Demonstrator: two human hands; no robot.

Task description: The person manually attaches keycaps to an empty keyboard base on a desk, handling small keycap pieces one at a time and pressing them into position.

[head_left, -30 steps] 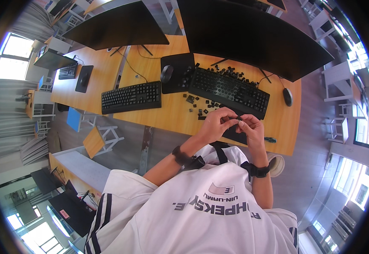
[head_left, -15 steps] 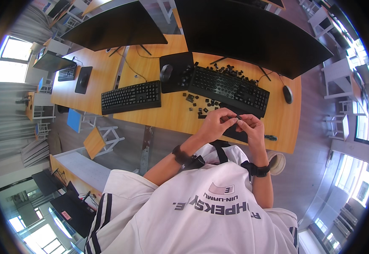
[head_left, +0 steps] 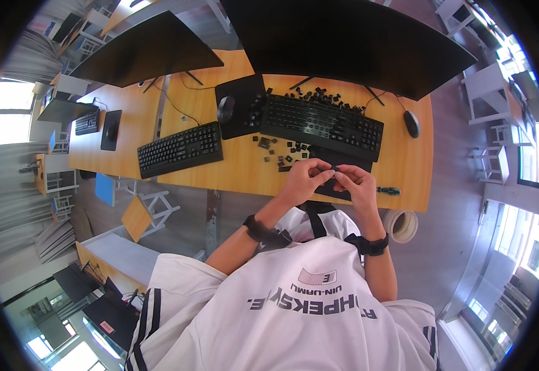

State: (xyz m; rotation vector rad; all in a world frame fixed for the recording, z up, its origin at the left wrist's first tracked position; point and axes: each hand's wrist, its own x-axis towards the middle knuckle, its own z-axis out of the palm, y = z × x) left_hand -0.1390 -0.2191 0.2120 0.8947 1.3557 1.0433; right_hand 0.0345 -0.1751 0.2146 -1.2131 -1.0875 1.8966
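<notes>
My left hand (head_left: 302, 183) and my right hand (head_left: 359, 187) meet over the desk's front edge, thumbs and fingertips pinched together. Between them is a small black keycap (head_left: 336, 167), mostly covered by the fingers. Just beyond lies a black keyboard (head_left: 322, 125) with many keys off its upper part; some caps remain at its right end. Loose black keycaps (head_left: 293, 148) are scattered on the wood before it, and more keycaps (head_left: 320, 96) are heaped behind it. Under and beyond my hands is a dark mat (head_left: 343, 159). A screwdriver (head_left: 388, 191) with a dark green handle rests right of my right hand.
A second black keyboard (head_left: 180, 149) stands to the left. Beside it, a mouse (head_left: 225, 109) and some keycaps lie on a black mouse pad (head_left: 240, 127). Another mouse (head_left: 411, 124) is at the right. Two large monitors (head_left: 350, 43) rise behind. A pale bucket (head_left: 401, 227) sits below the desk edge.
The view has shifted, so the desk and its things appear slightly further left. My hands stay pinched together, with only a slight change in the fingers.
</notes>
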